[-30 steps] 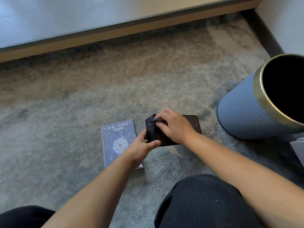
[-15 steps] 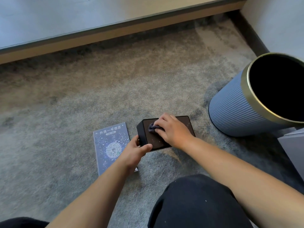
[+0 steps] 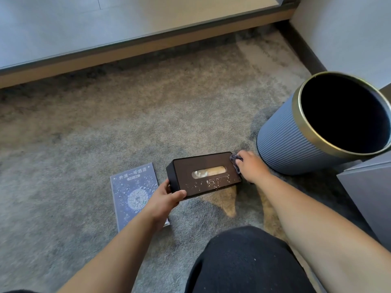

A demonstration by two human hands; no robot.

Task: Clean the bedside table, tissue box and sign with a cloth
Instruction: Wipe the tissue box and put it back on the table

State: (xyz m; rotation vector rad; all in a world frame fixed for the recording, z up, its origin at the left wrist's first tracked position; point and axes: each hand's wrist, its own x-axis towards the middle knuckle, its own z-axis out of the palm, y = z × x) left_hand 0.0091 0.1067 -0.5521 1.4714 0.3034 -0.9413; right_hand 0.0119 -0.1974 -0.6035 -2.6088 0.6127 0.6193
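Currently the sign point(image 3: 135, 191) lies flat on the carpet point(image 3: 63, 155), awaiting cleaning. Just right of it, the left hand point(image 3: 167, 197) grips the tissue box point(image 3: 204, 175) near corner, thumb on top, steadying it. The right hand point(image 3: 250, 166) curls around the cloth point(image 3: 234, 160), wiping the box's right end beside the bin point(image 3: 281, 144).

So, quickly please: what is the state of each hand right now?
Left hand: closed, gripping the near left corner of the tissue box.
Right hand: closed, holding the cloth against the box's right end.
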